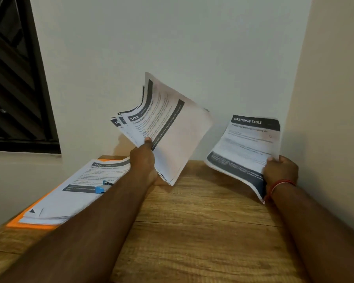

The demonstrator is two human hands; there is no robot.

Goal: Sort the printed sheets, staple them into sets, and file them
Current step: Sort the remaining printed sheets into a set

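Now underway: sorting; pages are divided between both hands, and no staple shows in either lot.
Left hand (pixel 144 158): thumb on top, fingers hidden beneath, pinching the lower corner of a fanned sheaf of white printed sheets with dark header bands (pixel 172 135), raised at 12 o'clock.
Right hand (pixel 280 170): fingers curled, pinching a white "DRESSING TABLE" sheet (pixel 245 144) at 3 o'clock, clear of the brown wooden table (pixel 192 231).
Laid pile: white pages (pixel 74 193) on a flat orange folder (pixel 29 221) at 9 o'clock, with a small blue object (pixel 100 188) on top, possibly the stapler.
Next move: likely matching the right-hand sheet to its set, which calls for reading the headers.
Paper: thin, curling, apt to slip.
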